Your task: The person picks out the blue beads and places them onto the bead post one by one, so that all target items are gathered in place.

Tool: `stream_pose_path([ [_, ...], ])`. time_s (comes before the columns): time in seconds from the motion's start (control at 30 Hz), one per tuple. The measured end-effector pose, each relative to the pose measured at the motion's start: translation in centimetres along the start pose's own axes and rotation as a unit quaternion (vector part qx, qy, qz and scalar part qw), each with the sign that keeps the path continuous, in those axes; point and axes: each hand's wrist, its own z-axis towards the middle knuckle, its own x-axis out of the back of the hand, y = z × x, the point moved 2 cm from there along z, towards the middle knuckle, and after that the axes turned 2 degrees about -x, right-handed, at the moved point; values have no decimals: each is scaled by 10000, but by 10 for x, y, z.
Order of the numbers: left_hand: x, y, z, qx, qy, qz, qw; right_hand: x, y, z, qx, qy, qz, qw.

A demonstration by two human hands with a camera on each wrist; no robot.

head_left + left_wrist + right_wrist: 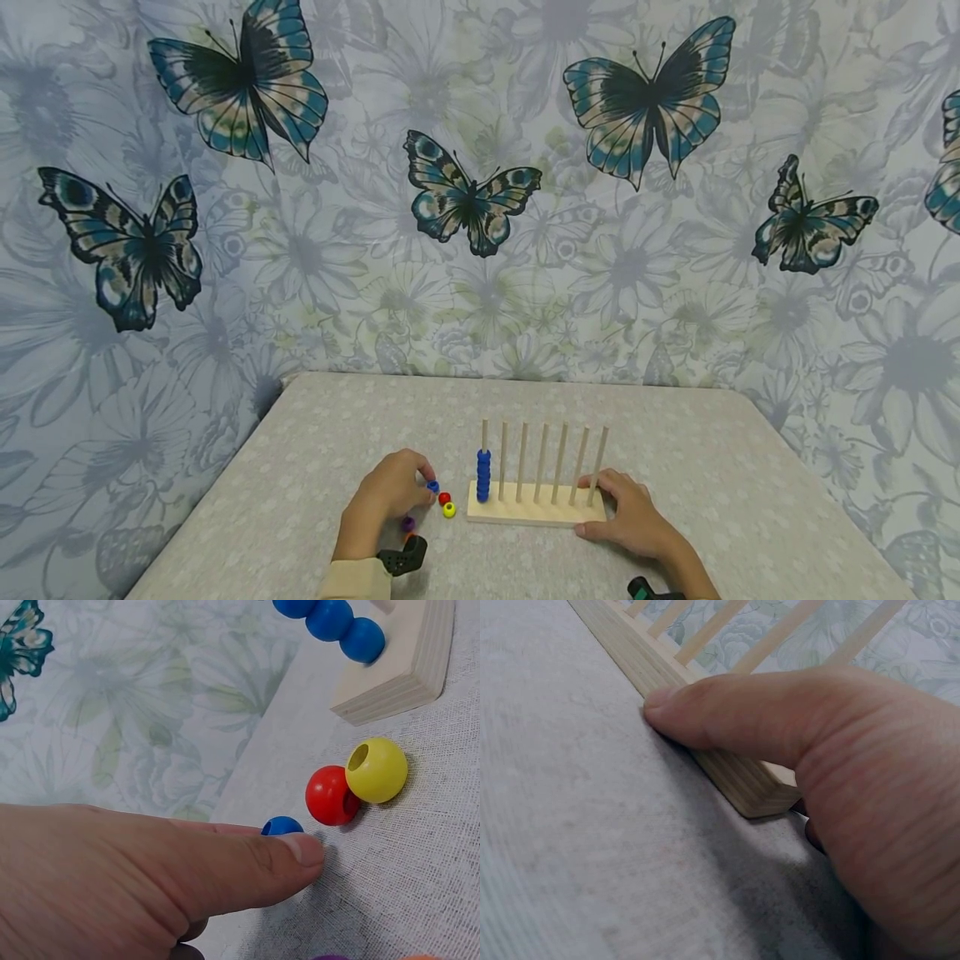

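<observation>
My left hand (393, 485) pinches a blue bead (282, 825) between thumb and fingers, low over the cloth. Just right of it lie a red bead (332, 796) and a yellow bead (377, 770), touching each other in the left wrist view. A wooden peg stand (536, 515) with several upright pegs is to their right. Several blue beads (483, 477) are stacked on its leftmost peg; the other pegs are bare. My right hand (632, 515) grips the right end of the stand's base, its thumb along the front edge (727, 776).
A purple bead (408, 524) and a partly hidden orange bead (409, 537) lie near my left wrist. Pale patterned cloth (517, 408) covers the table. Behind it rises a wall (360, 275) with flower and butterfly patterns.
</observation>
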Motion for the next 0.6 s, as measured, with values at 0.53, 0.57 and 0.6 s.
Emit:
stream_pose_path([
  [0.53, 10, 9, -6, 153, 286, 37, 9995, -2, 2, 1, 8, 34, -85, 10000],
  [0.57, 11, 9, -6, 164, 293, 49, 9994, -2, 3, 1, 2, 31, -82, 10000],
  [0.6, 11, 9, -6, 180, 305, 52, 9994, -2, 3, 1, 7, 27, -69, 10000],
])
